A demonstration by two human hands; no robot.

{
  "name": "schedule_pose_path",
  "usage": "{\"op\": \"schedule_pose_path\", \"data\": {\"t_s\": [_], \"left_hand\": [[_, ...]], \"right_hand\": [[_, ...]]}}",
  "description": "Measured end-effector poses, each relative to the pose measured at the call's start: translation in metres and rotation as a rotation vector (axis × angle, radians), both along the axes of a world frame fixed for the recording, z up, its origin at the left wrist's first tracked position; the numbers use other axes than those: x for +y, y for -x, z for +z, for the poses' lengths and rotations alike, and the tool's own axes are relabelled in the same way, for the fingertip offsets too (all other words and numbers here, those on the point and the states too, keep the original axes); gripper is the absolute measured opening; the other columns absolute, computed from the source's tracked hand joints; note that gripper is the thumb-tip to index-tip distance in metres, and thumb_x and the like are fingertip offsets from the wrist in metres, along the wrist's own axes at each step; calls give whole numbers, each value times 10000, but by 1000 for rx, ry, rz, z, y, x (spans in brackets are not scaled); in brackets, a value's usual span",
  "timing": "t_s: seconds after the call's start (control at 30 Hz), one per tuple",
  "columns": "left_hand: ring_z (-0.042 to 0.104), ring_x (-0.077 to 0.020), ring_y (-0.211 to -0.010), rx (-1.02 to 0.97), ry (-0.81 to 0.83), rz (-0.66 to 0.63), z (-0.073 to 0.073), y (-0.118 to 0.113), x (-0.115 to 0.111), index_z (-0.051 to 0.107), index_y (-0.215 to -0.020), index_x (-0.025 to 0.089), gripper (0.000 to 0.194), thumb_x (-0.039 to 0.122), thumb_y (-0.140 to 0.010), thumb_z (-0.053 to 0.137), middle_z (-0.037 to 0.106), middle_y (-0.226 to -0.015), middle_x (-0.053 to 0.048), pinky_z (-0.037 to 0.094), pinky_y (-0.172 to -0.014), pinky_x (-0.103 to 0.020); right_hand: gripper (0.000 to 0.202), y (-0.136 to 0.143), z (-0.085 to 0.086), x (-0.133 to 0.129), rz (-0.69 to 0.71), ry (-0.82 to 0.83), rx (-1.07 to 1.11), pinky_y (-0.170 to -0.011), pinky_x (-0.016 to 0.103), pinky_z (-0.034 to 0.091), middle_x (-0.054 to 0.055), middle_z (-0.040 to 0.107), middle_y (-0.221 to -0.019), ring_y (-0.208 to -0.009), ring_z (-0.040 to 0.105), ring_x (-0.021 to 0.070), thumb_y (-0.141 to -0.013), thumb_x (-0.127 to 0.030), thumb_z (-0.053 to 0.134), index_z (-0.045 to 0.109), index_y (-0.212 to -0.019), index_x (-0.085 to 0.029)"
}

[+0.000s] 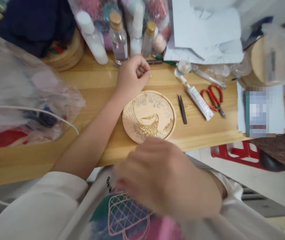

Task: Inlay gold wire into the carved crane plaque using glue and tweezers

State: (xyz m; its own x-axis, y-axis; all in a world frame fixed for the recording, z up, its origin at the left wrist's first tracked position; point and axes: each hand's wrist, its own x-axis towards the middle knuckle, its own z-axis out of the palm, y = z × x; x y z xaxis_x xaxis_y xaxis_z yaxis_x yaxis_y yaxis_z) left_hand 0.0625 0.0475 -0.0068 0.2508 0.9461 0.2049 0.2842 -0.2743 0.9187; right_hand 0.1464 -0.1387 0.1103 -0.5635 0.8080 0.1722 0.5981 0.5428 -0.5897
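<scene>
A round wooden plaque [163, 111] with a raised rim lies on the table, bearing a crane [148, 126] worked in gold lines and grey-inked flowers. My left hand [133, 75] rests just beyond its far edge, fingers curled in and thumb closed toward them. A tiny gold speck shows by the fingertips; what they hold, if anything, is too small to name. Close to the camera, my right hand [162, 176] is raised over my lap at the table's front edge, smeared by motion, its fingers unclear. Black tweezers [182, 110] lie right of the plaque.
A white glue tube [198, 101] and red-handled cutters [214, 98] lie to the right. Behind stand bottles [119, 43] and papers [207, 30]. Plastic bags [44, 86] and a white cable [54, 113] occupy the left. A red plastic stool [237, 153] is below the right edge.
</scene>
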Motion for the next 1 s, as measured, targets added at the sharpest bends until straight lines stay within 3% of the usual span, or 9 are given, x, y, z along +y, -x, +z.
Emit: {"op": "schedule_pose_path", "data": {"t_s": [0.07, 0.13, 0.23, 0.3, 0.37, 0.53, 0.73, 0.9, 1.0], "left_hand": [[553, -100, -614, -14, 11, 7, 2, -1, -2, 553, -739, 230, 200, 45, -766, 623, 605, -673, 49, 477, -623, -272], [543, -88, -595, -46, 15, 23, 3, -1, -5, 560, -750, 208, 187, 27, -758, 606, 581, -642, 61, 448, -589, -238], [536, -71, -576, -82, 27, 20, 4, -2, -6, 563, -744, 187, 181, 13, -747, 613, 575, -635, 68, 427, -575, -212], [536, -66, -571, -107, 54, 23, 4, -2, -6, 568, -735, 182, 180, 10, -741, 619, 580, -635, 67, 425, -578, -207], [544, -68, -580, -145, 99, 30, 4, -2, -5, 578, -732, 181, 170, 18, -743, 626, 594, -642, 61, 430, -583, -205], [555, -73, -590, -203, 179, 26, 5, 1, -3, 591, -726, 178, 164, 22, -732, 642, 606, -648, 52, 446, -592, -207], [555, -77, -587, -287, 234, -5, 8, 6, 0, 578, -722, 177, 152, 55, -724, 670, 598, -657, 47, 471, -596, -212], [541, -85, -525, -342, 251, -37, 13, 11, -1, 561, -711, 184, 158, 211, -719, 716, 581, -629, 44, 485, -539, -226], [542, -90, -513, -321, 232, -49, 15, 13, -2, 559, -728, 186, 207, 312, -726, 723, 583, -626, 38, 487, -527, -230]], "right_hand": [[150, -28, -14, 15, -179, -51, -71, -780, 315, 562, 28, 731, -899, -857, 686, 183, -950, -326, 570, 671, -983, -220], [463, -55, -30, 22, -339, -124, -218, -899, 422, 560, 150, 683, -1168, -1095, 653, 296, -843, -427, 716, 602, -1196, -150], [1051, -81, -53, 20, -355, -96, -404, -1032, 576, 486, 291, 456, -1467, -1361, 462, 440, -590, -477, 903, 396, -1429, -98], [1224, -87, -66, 14, -339, -26, -455, -1050, 596, 474, 294, 397, -1516, -1404, 410, 452, -516, -444, 943, 285, -1498, -125], [1289, -87, -74, 9, -334, 29, -460, -1061, 599, 469, 288, 388, -1528, -1412, 409, 441, -523, -423, 943, 194, -1538, -159], [1358, -81, -83, 7, -417, 76, -404, -1097, 627, 425, 262, 349, -1561, -1434, 380, 439, -531, -434, 937, 91, -1573, -221], [1225, -67, -87, 8, -502, 113, -394, -1159, 612, 357, 234, 327, -1583, -1481, 307, 406, -579, -438, 909, 206, -1556, -208], [1111, -71, -76, 21, -502, 186, -395, -1155, 605, 362, 256, 388, -1543, -1456, 356, 410, -598, -441, 896, 334, -1510, -147], [870, -84, -62, 50, -418, 114, -259, -1111, 580, 424, 221, 491, -1475, -1381, 474, 374, -740, -492, 788, 422, -1462, -172]]}}
